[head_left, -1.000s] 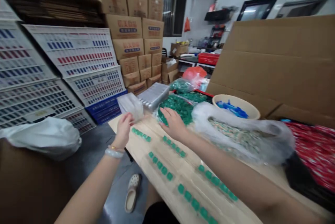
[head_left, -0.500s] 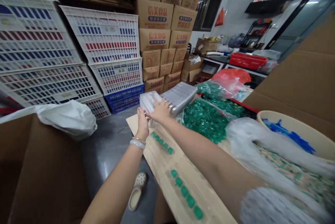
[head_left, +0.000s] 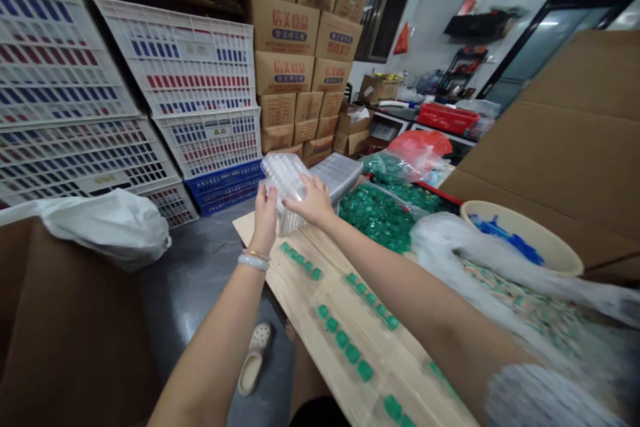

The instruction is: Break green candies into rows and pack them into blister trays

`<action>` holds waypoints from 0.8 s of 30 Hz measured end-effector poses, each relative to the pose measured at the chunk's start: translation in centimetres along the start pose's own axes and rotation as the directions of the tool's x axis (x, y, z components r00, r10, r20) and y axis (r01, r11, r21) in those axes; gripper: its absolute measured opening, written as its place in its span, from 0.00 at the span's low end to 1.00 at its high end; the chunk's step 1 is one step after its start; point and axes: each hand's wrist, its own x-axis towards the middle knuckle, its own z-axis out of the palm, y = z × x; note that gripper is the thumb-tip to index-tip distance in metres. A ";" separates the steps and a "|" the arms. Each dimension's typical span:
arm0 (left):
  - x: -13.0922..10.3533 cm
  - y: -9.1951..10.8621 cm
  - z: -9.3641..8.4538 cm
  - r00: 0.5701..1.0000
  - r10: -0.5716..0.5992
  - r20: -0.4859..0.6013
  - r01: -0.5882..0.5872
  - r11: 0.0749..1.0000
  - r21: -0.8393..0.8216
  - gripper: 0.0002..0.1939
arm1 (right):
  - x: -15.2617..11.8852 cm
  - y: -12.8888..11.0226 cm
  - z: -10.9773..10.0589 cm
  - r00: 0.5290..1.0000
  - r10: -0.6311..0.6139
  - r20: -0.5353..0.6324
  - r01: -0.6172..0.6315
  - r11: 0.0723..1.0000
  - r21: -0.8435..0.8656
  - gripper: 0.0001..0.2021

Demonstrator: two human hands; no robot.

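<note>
Both hands are at the far end of a wooden board [head_left: 300, 294]. My left hand [head_left: 265, 214] grips the near left edge of a clear plastic tray [head_left: 285, 174], which is tilted up. My right hand [head_left: 313, 202] holds the tray's right side, fingers spread over it. Below the tray, more clear plastic [head_left: 289, 222] rests on the board. A stack of clear trays [head_left: 337, 172] lies just beyond my right hand. Short rows of green pieces [head_left: 341, 339] lie along the board, some partly hidden by my right forearm.
A heap of green wrapped pieces [head_left: 375, 214] is right of the board. Farther right are a plastic bag [head_left: 440, 240] and a cream basin [head_left: 525, 234] with blue items. Crates [head_left: 205, 67] and cartons [head_left: 285, 24] stand behind; an open box [head_left: 75, 320] is at left.
The tray has been lifted and tilted up between my hands, showing its compartments. The view has shifted, and more green rows on the board now show.
</note>
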 end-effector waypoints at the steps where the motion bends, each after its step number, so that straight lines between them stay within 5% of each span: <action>1: 0.0 0.3 0.3 1.000 0.003 0.025 -0.002 1.000 -0.029 0.19 | -0.9 0.5 -0.5 1.000 -0.021 0.004 0.021 1.000 0.003 0.45; 4: -0.1 1.0 1.0 0.995 -0.079 0.055 0.085 0.992 -0.098 0.19 | -2.9 1.7 -1.6 1.000 -0.002 0.019 0.002 1.000 -0.008 0.45; 7: 0.0 1.3 0.9 0.986 -0.157 -0.061 0.148 0.981 -0.123 0.18 | -3.1 1.6 -2.1 0.996 0.084 0.019 -0.084 0.996 -0.017 0.45; 12: 1.0 1.2 -0.9 0.977 -0.083 -0.194 0.070 0.995 -0.069 0.15 | -1.1 -0.6 -1.7 0.997 0.081 -0.002 -0.081 0.996 -0.022 0.45; 17: 2.9 -0.4 -2.9 0.928 -0.177 -0.329 0.211 0.975 0.071 0.17 | 1.4 -1.7 1.3 0.996 0.088 0.034 -0.082 0.986 -0.144 0.45; 21: 3.0 -2.7 -3.9 0.918 -0.317 -0.237 0.339 0.939 0.060 0.23 | 2.4 -1.5 4.2 0.989 0.068 0.133 -0.038 0.975 -0.218 0.51; 24: 2.9 -4.1 -4.7 0.918 -0.343 -0.201 0.359 0.932 0.051 0.25 | 1.8 -0.4 5.6 0.999 -0.030 -0.014 0.027 0.982 -0.185 0.51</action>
